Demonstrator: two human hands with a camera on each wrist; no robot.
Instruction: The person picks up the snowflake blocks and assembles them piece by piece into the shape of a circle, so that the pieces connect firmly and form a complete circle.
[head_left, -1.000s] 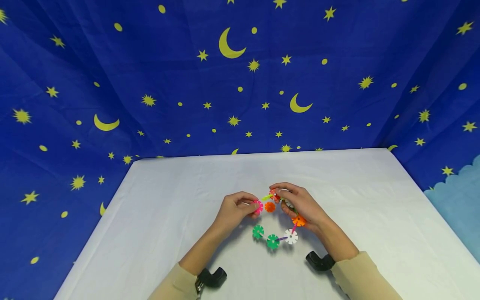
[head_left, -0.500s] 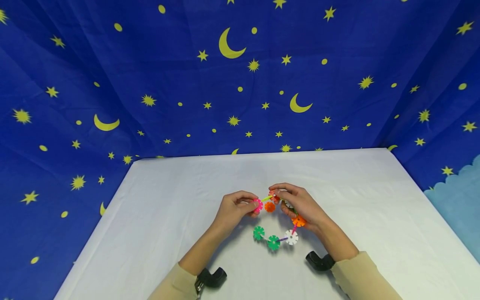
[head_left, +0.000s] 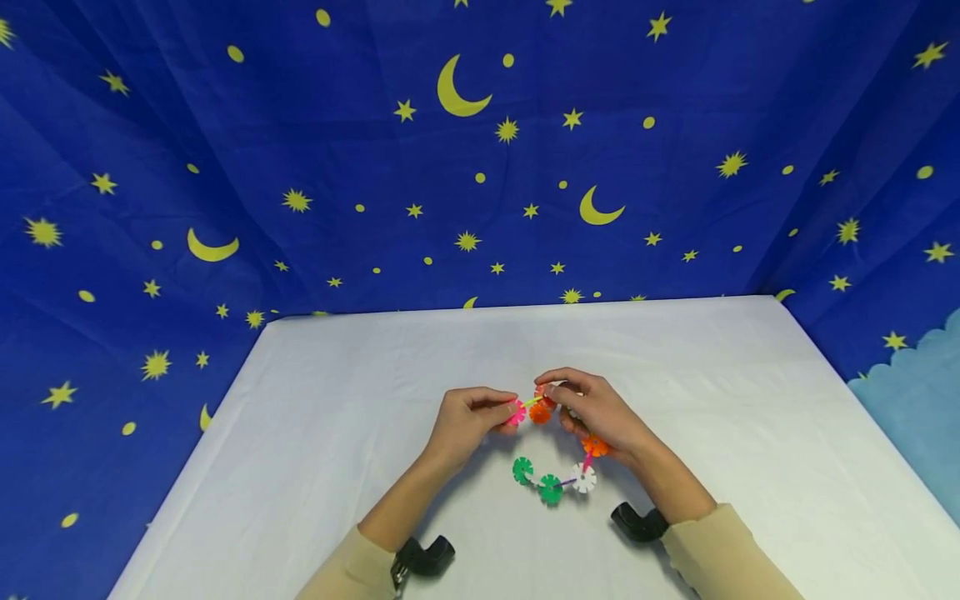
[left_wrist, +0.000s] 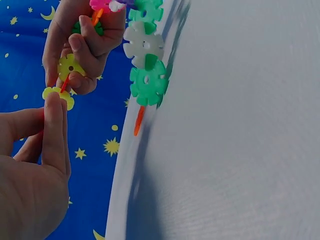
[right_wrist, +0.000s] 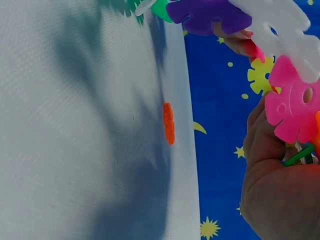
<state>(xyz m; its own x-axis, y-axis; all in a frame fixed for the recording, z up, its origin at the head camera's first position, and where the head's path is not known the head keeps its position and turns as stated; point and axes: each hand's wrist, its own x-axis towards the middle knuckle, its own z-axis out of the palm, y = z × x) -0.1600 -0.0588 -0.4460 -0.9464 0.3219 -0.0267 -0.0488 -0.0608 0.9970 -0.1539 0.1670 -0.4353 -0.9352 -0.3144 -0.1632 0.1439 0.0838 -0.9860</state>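
My left hand (head_left: 467, 421) pinches a pink notched plastic disc (head_left: 517, 413) between thumb and fingers. Facing it, my right hand (head_left: 603, 410) grips a red disc (head_left: 542, 391) of a linked chain. A yellow disc (head_left: 531, 402), seen edge-on, spans the gap between the pink and red ones; whether it is fully slotted into the pink is unclear. From the right hand the chain curves down through an orange disc (head_left: 596, 445), a pink one, a white disc (head_left: 584, 477) and a purple one to green discs (head_left: 551, 490). The right fingers hide part of it.
A separate orange disc (head_left: 539, 413) lies on the white-covered table (head_left: 360, 375), below the fingertips. Black curved wrist mounts (head_left: 426, 557) sit at both sleeves. Behind the table hangs a blue curtain (head_left: 420, 158) with moons and stars.
The right hand has shifted slightly left, bringing the yellow disc up to the pink one. The hanging green end of the chain has swung a little right and down. Both grips are kept.
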